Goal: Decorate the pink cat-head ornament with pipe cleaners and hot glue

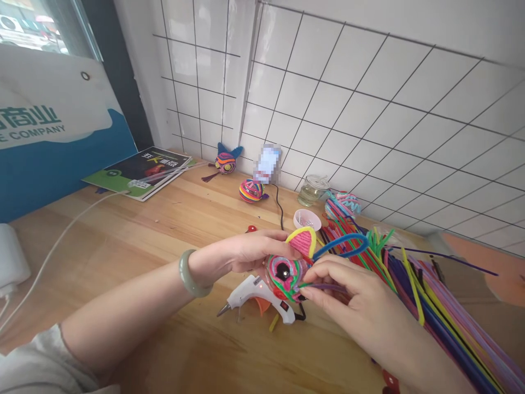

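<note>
Between my hands is a round pipe-cleaner ornament (283, 272) with a black eye ringed in pink and green. A pink ear edged in yellow (302, 242) stands up from its top, and a blue pipe-cleaner loop (342, 244) sticks out to the right. My left hand (256, 249) grips the ornament from the left and above. At its right side, my right hand (342, 284) pinches a purple pipe cleaner (322, 285) against the ornament. Just below lies a white glue gun (254, 290) with an orange trigger, partly hidden behind the ornament.
Many coloured pipe cleaners (435, 306) spread along the right. Behind stand a pink bowl (307, 219), a glass jar (313, 190), a phone (268, 161) and several finished ornaments (251, 190). A booklet (141, 171) lies at left, near a white cable (74, 224).
</note>
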Available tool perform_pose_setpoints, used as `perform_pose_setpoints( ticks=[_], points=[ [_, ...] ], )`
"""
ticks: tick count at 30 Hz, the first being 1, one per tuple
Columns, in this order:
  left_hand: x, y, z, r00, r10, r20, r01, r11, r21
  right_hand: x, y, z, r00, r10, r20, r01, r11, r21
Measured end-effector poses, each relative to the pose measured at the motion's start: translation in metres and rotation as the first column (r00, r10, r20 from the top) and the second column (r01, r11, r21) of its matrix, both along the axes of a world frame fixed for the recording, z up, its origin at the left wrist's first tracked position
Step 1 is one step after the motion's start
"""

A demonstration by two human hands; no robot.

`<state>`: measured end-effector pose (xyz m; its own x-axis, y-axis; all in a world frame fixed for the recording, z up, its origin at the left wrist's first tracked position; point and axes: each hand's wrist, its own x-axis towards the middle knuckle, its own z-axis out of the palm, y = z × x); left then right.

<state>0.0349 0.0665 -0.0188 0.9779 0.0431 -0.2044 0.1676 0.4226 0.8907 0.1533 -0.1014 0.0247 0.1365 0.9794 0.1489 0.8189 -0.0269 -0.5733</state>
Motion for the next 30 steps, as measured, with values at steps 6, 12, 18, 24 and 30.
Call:
perform_pose_setpoints(
  ticks=[6,12,18,24,30],
  points=[
    [-0.0005,-0.0021,0.0003,1.000,-0.005,0.007,0.005,1.000,-0.012,-0.0077,0.0004,0.0015,0.997,-0.079,-0.004,0.079,0.995,-0.065],
    [-0.0012,-0.0054,0.0024,0.999,0.028,-0.040,-0.027,1.000,0.010,-0.0095,0.0008,0.0066,0.990,-0.137,-0.017,0.130,0.969,-0.209],
    [-0.0005,-0.0078,0.0024,0.998,0.045,-0.054,-0.043,0.998,0.044,-0.0070,0.0016,0.0050,0.987,-0.158,-0.035,0.146,0.960,-0.240],
    [-0.0009,-0.0081,0.0018,0.998,0.070,-0.008,-0.070,0.997,0.019,-0.0073,0.0005,0.0029,0.983,-0.167,-0.071,0.147,0.962,-0.230],
    [-0.0002,-0.0057,-0.0005,0.996,0.087,0.015,-0.086,0.996,-0.024,-0.0036,-0.0007,0.0045,0.985,-0.133,-0.109,0.111,0.977,-0.183]
  ],
)
